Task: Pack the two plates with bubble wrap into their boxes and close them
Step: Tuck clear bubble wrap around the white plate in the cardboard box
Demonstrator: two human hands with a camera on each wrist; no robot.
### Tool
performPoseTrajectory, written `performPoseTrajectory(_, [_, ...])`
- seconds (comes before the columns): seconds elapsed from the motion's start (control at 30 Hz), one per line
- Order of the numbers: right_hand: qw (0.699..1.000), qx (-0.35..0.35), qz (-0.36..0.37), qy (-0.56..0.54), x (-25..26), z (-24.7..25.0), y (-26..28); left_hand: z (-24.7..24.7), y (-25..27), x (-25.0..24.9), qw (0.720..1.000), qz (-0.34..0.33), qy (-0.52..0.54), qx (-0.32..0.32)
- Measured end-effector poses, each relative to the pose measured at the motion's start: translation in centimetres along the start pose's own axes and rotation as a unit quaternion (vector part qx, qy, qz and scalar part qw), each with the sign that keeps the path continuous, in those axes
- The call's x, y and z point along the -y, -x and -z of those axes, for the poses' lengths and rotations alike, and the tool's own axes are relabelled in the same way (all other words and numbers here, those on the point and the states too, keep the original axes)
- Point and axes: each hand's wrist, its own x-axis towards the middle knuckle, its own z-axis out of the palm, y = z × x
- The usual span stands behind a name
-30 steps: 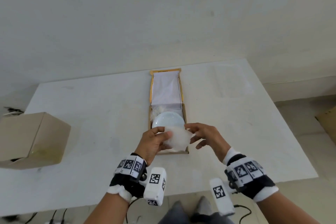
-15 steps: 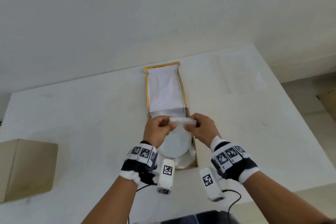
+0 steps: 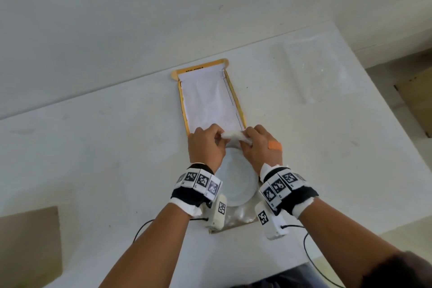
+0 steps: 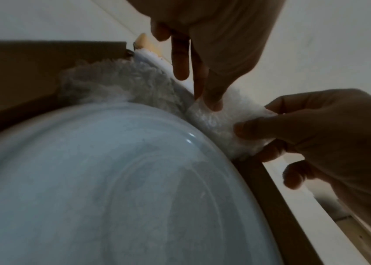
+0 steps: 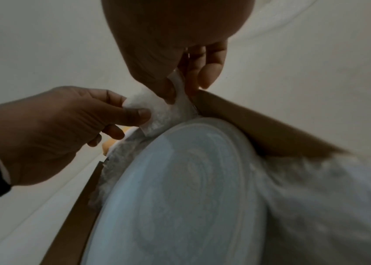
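Note:
A pale blue-white plate [image 3: 236, 180] lies in the open cardboard box [image 3: 233, 227], on bubble wrap that lines the box bottom [image 4: 116, 84]. The box lid [image 3: 210, 100] lies flat on the table beyond it, white inside with a yellow rim. At the plate's far rim my left hand [image 3: 207, 145] and right hand [image 3: 259, 145] each pinch an end of a folded strip of bubble wrap [image 3: 235, 137]. Seen from the wrists, the strip [image 4: 220, 123] sits against the plate [image 5: 191, 197] edge near the box wall, between thumb and fingers of both hands.
A second brown cardboard box [image 3: 30, 245] stands at the table's near left. A clear sheet of bubble wrap [image 3: 313, 70] lies flat at the far right. More cardboard [image 3: 416, 100] lies on the floor past the right table edge. Cables hang at the near edge.
Both hands carried the bubble wrap from the plate's near side across to its far rim, folding it into a narrow strip. The plate's face is now uncovered.

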Motion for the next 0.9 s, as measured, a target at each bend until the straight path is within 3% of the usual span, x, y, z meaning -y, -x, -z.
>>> performPoseTrajectory(0.1, [0.999,-0.007,0.033,0.037,0.0,0.1,-0.2,-0.3,0.0,0.3,0.998,-0.021,-0.048,0.018])
performPoseTrajectory(0.37, [0.977,0.059,0.073,0.192,0.8,0.4,-1.2,-0.3,-0.6,0.5,0.995,0.019,-0.032,0.096])
performPoseTrajectory(0.53, [0.960,0.076,0.076,0.259,0.5,0.1,-1.0,0.2,-0.7,0.4,0.986,-0.038,-0.106,0.120])
performPoseTrajectory(0.63, [0.964,0.068,0.083,0.244,-0.2,0.2,-1.0,0.2,-0.8,0.2,0.980,-0.058,-0.142,0.124])
performPoseTrajectory(0.8, [0.952,-0.019,0.233,0.196,-2.1,0.8,0.6,0.0,-0.6,-0.2,0.979,-0.069,-0.150,0.122])
performPoseTrajectory(0.9, [0.932,-0.021,0.281,0.226,-3.1,0.5,1.5,-0.1,-0.1,-0.4,0.982,-0.092,-0.134,0.101])
